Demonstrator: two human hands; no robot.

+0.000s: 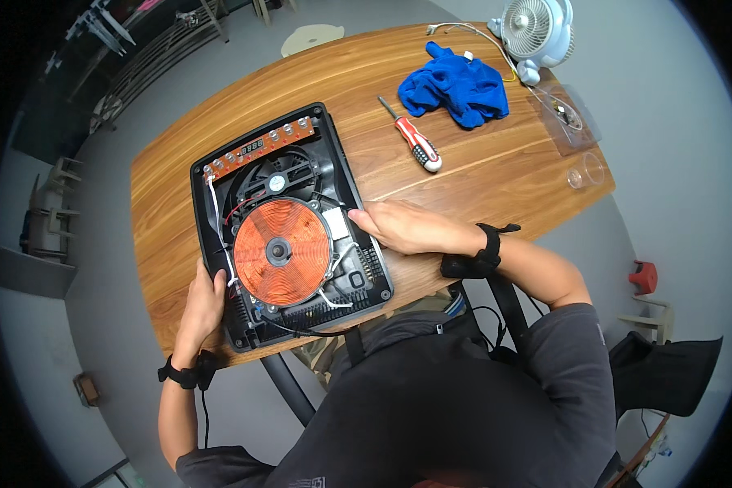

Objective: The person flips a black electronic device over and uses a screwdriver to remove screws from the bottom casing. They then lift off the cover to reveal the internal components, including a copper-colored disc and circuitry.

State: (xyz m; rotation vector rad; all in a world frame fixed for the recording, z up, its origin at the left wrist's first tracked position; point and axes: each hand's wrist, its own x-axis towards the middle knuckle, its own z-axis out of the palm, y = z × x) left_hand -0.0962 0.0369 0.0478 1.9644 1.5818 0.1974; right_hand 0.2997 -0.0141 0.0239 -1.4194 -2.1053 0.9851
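Observation:
An opened induction cooker (358, 281) lies at a slant on the wooden table, its top cover off. Inside it show a round copper coil (256, 252), a black cooling fan (248, 175) and an orange circuit board (240, 156) along the far end. My left hand (201, 302) holds the cooker's near left edge, thumb on the rim and fingers partly hidden by its side. On the opposite side my right hand (394, 226) grips the right edge, with the thumb over the rim. A red and white screwdriver (419, 145) lies to the right, apart from both hands.
A crumpled blue cloth (455, 88) rests on the far right of the wooden table (167, 220). Near the right edge stand a small white fan (533, 37), a clear plastic box (565, 122) and a clear cup (590, 169). A black cable (325, 333) runs along the cooker's near end.

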